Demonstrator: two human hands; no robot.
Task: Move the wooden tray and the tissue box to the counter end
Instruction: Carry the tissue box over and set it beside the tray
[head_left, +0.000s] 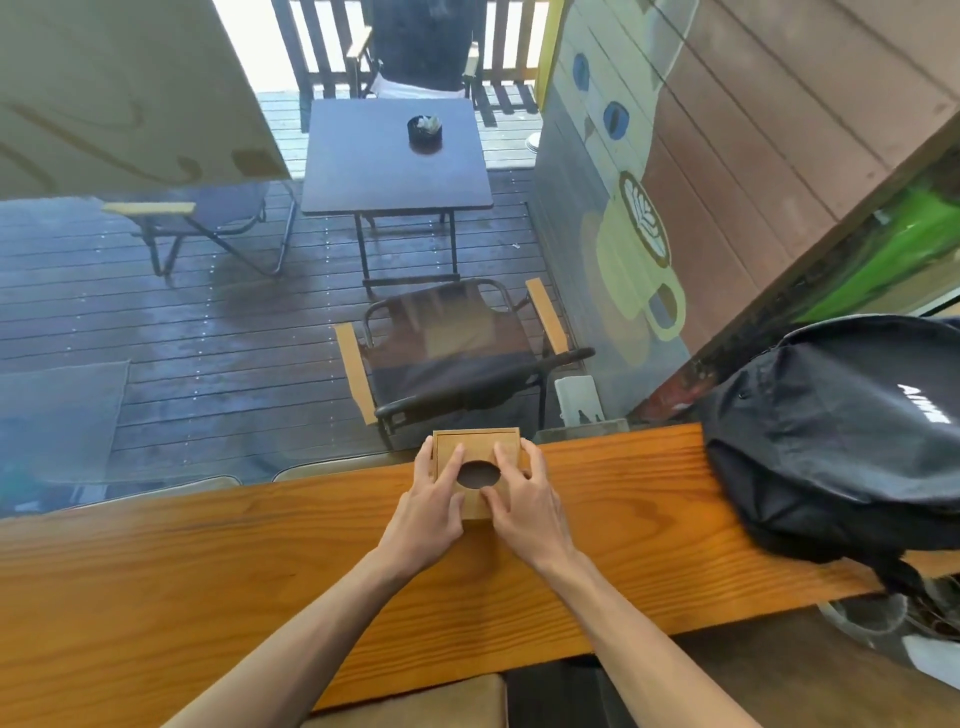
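Observation:
A square wooden tissue box (477, 446) with a dark oval opening in its lid sits at the far edge of the long wooden counter (208, 561), against the window. My left hand (430, 512) grips its left side, thumb along the edge and fingers on the lid. My right hand (524, 506) grips its right side the same way. Both hands cover the near part of the box. I see no wooden tray in this view.
A black backpack (841, 436) lies on the counter's right end. A stool seat (415, 701) stands below the near edge. Through the glass there is a deck with a dark table (395, 156) and folding chairs (452, 353).

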